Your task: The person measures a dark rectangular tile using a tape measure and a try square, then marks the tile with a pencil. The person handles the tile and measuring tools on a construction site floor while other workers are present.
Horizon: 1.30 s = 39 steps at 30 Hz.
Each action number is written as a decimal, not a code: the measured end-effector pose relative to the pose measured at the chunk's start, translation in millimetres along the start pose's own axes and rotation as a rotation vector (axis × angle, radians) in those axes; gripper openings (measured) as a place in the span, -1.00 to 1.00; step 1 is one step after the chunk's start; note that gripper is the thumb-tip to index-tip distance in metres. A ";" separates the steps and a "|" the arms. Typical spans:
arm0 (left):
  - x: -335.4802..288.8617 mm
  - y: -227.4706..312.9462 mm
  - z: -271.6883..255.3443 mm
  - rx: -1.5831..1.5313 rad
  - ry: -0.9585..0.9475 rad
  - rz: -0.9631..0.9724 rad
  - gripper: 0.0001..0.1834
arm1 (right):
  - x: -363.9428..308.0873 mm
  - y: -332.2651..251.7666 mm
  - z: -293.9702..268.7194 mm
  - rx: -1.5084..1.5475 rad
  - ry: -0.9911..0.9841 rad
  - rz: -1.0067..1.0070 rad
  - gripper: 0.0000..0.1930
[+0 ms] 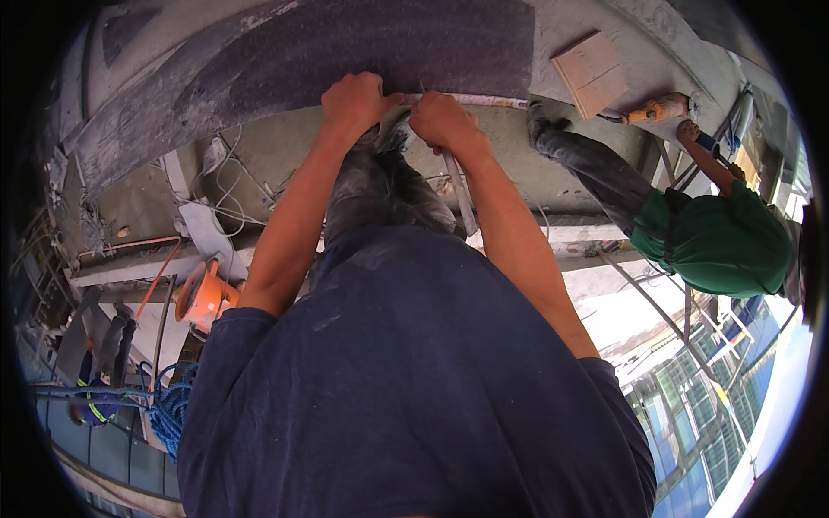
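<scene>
Both hands up at the lower edge of the dark slab point(345, 43), a big grey stone panel set on the wall w/ pale mortar around it. Left hand point(352, 99) is a closed fist, knuckles pressed to the slab's bottom edge, near its middle. Right hand point(442, 121) is just beside it, also curled tight; fingers look wrapped on a thin metal bar point(460, 194) that runs down from the fist toward the ledge point(155, 263) below. Can't tell if the left fist grips anything or only pushes.

Step, as I read it: seating/adjusting the slab along its bottom joint, approx. mid-edge, where a pale strip point(492, 101) shows under the slab to the right of the hands.

Next move prob. calls for steady upward or inward pressure from both fists, keeping the bar in the joint w/o chipping the edge, and checking the joint line stays even toward the right corner.

Nearby: another person in a green shirt point(721, 242) at right, their hand point(688, 129) by an orange grinder point(656, 110); a tan tile point(591, 73) on the wall; an orange reel point(203, 298) and blue rope point(168, 406) at the ledge's left end.
</scene>
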State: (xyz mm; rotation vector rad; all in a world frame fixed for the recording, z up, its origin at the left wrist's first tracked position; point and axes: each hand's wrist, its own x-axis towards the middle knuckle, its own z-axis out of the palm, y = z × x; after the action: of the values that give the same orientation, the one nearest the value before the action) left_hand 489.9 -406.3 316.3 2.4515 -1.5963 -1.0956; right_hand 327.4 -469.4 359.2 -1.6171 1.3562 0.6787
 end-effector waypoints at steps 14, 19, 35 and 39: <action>-17.2 -13.9 50.2 -0.003 0.354 0.164 -0.65 | 2.3 -1.5 4.1 -0.087 -0.005 0.038 -0.56; -24.1 -6.7 42.7 0.063 0.350 0.171 -0.66 | -12.0 1.2 -8.9 -0.207 -0.108 -0.052 -0.52; -49.0 -23.3 -0.2 -0.099 0.095 0.163 -0.54 | -55.3 166.9 25.3 0.500 0.637 -0.034 -0.55; -54.0 -38.3 -27.3 -0.273 -0.063 0.165 -0.47 | -64.5 205.6 18.9 0.856 0.614 -0.006 -0.40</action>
State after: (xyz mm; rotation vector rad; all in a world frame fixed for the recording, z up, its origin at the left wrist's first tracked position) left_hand 523.1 -353.8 351.9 2.0950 -1.5161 -1.2783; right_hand 116.6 -422.9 347.2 -1.1256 1.7321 -0.4349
